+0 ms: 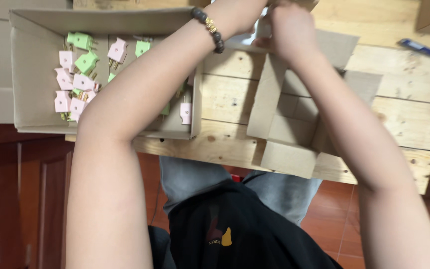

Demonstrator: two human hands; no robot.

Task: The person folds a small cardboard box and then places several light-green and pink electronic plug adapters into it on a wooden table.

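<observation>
Red tile floor (389, 219), wooden table (409, 104)

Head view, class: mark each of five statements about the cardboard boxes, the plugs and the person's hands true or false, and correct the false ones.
1. The open cardboard box on the left holds pink and green plugs. True.
2. The left wrist wears a dark beaded bracelet. True.
3. The plugs are blue and yellow. False: they are pink and green.
4. Both hands rest in the person's lap. False: the left hand and right hand are raised together at the far edge of the unfolded cardboard box.
5. The boxes sit on a glass table. False: they sit on a wooden plank tabletop.
</observation>
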